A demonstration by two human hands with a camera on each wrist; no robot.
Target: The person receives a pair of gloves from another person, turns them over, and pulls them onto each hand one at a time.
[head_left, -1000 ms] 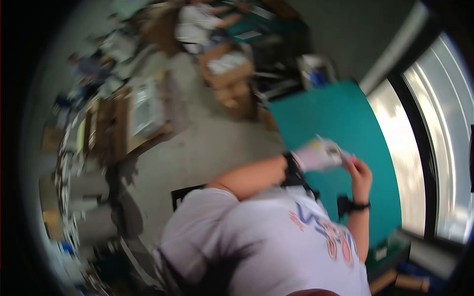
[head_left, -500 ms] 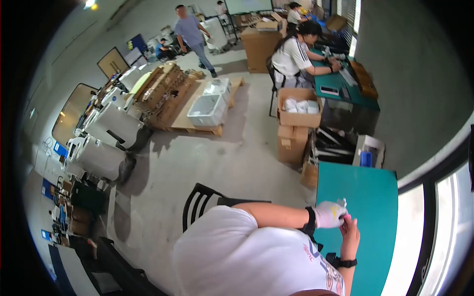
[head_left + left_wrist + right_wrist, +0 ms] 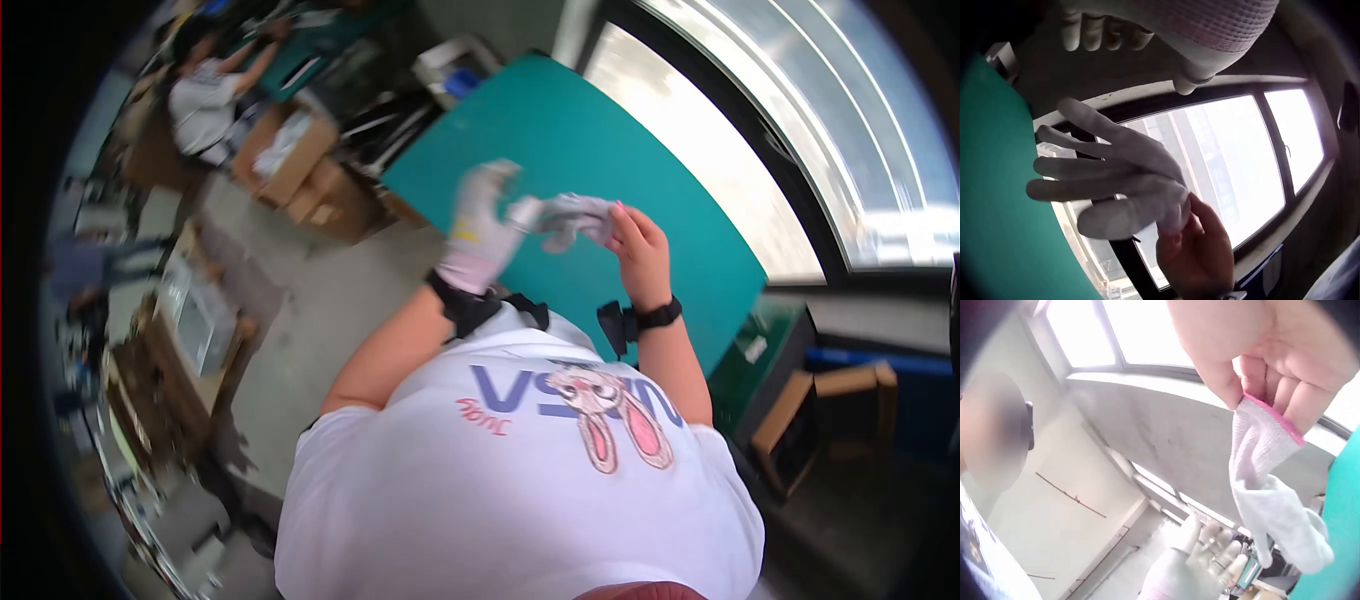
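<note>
My left hand (image 3: 478,228) wears a whitish glove with a pink cuff. Its fingers are loosely bent and the thumb stands apart, with nothing held. Bare, my right hand (image 3: 645,262) pinches the cuff end of a loose glove (image 3: 578,215) above the green table (image 3: 530,130). In the left wrist view the loose glove (image 3: 1141,169) spreads its fingers, below my left hand (image 3: 1191,37) and apart from it. The right wrist view shows the pink-edged cuff of the loose glove (image 3: 1266,444) between thumb and fingers of my right hand (image 3: 1272,356); the gloved left hand (image 3: 1188,569) is lower down.
Large windows (image 3: 700,130) run along the table's far side. At the upper left, a seated person (image 3: 205,105) works at another table beside an open carton (image 3: 285,155). Cardboard boxes (image 3: 825,420) stand at the right, and a clear bin (image 3: 200,310) at the left.
The head view has turned toward the windows. My hands, close together before, have moved apart; the left has opened, and the loose glove now shows stretched out from the right.
</note>
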